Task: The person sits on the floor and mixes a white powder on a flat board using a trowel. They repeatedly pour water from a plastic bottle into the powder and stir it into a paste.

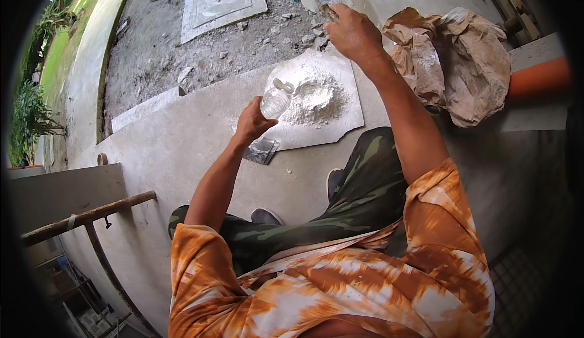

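Note:
My left hand (250,123) holds a clear plastic bottle (275,99), tilted with its open mouth toward a heap of white powder (315,96). The heap lies on a flat grey board (340,128) on the concrete slab. My right hand (351,31) is raised beyond the board and grips the handle of a small trowel (315,1), whose blade points up and away. A small dark scrap of plastic (261,150) lies under my left hand at the board's near edge.
A crumpled brown paper sack (462,58) lies to the right of the board, beside an orange pipe (538,77). Gravel ground with a square concrete cover (220,2) lies beyond. A rusty metal rail (85,216) runs at lower left. My camouflage trousers (359,180) are below.

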A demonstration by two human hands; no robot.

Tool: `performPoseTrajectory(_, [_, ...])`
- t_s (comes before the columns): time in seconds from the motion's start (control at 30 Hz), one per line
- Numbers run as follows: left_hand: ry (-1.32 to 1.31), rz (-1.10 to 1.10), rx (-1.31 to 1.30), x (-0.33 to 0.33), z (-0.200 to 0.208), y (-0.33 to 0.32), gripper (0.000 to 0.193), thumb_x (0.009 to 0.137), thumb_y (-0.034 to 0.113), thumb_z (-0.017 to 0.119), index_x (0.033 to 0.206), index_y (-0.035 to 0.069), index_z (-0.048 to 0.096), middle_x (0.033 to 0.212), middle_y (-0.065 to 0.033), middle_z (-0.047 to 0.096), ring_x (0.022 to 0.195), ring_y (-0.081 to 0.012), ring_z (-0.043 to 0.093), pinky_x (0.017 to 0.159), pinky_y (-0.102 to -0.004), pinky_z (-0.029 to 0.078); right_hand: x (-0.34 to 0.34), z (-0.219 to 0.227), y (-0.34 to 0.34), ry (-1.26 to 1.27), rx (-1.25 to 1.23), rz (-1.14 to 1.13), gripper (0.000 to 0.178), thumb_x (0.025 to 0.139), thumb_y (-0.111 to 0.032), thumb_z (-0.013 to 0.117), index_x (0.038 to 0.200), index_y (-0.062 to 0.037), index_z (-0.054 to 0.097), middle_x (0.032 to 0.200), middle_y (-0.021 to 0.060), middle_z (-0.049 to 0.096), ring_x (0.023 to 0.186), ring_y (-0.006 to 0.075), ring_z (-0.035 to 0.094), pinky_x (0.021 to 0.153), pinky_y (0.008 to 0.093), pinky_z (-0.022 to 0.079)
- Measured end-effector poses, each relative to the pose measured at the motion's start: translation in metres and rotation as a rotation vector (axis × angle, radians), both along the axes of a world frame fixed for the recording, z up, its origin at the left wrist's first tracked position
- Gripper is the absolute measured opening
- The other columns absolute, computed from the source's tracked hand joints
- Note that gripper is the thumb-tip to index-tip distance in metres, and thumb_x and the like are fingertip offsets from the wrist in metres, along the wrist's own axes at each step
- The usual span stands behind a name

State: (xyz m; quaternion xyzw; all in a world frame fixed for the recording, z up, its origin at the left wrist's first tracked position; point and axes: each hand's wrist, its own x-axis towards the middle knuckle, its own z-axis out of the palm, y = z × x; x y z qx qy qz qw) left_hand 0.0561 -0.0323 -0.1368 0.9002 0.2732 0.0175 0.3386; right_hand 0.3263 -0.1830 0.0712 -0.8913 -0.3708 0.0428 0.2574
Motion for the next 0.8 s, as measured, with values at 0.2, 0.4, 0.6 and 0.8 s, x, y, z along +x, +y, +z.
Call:
performPoseTrajectory(0.2, [0.182, -0.045, 0.102, 0.019, -0.011, 0.000, 0.087, 0.068, 0.027, 0.089, 0.138, -0.003, 0.048, 0.114, -0.0287, 0.068, 0.108, -0.0442, 0.066, 0.091, -0.0472, 0.053, 0.002, -0.005, -0.002, -0.032, -0.026, 0.002, 0.043, 0.090, -0.029, 0.063, 0.126, -0.0071, 0.063, 0.112, 0.0271, 0.070, 0.107, 0.0451, 0.066, 0.095, 0.0518, 0.052])
performPoseTrajectory(0.4, [0.247, -0.094, 0.132, 0.036, -0.012, 0.000, 0.084, 0.068, 0.026, 0.089, 0.138, -0.001, 0.049, 0.107, -0.0270, 0.070, 0.104, -0.0422, 0.067, 0.088, -0.0472, 0.054, -0.003, -0.005, 0.004, -0.083, 0.019, 0.025, 0.031, 0.084, -0.019, 0.061, 0.108, -0.0015, 0.069, 0.103, 0.0295, 0.071, 0.100, 0.0451, 0.070, 0.090, 0.0521, 0.055])
performPoseTrajectory(0.6, [0.350, -0.109, 0.154, 0.034, -0.023, 0.004, 0.076, 0.068, 0.024, 0.088, 0.131, 0.000, 0.053, 0.092, -0.0193, 0.075, 0.091, -0.0385, 0.072, 0.081, -0.0478, 0.056, -0.006, -0.011, 0.013, -0.079, 0.046, 0.108, 0.027, 0.081, -0.013, 0.060, 0.100, 0.0019, 0.073, 0.096, 0.0308, 0.072, 0.094, 0.0444, 0.073, 0.087, 0.0514, 0.057])
performPoseTrajectory(0.8, [0.405, -0.116, 0.234, 0.044, -0.022, 0.004, 0.062, 0.071, 0.024, 0.084, 0.122, 0.002, 0.056, 0.090, -0.0159, 0.076, 0.091, -0.0360, 0.073, 0.080, -0.0469, 0.058, 0.002, -0.022, 0.018, -0.081, 0.020, 0.098, 0.027, 0.082, -0.015, 0.062, 0.102, 0.0007, 0.073, 0.099, 0.0288, 0.072, 0.096, 0.0404, 0.073, 0.083, 0.0484, 0.059])
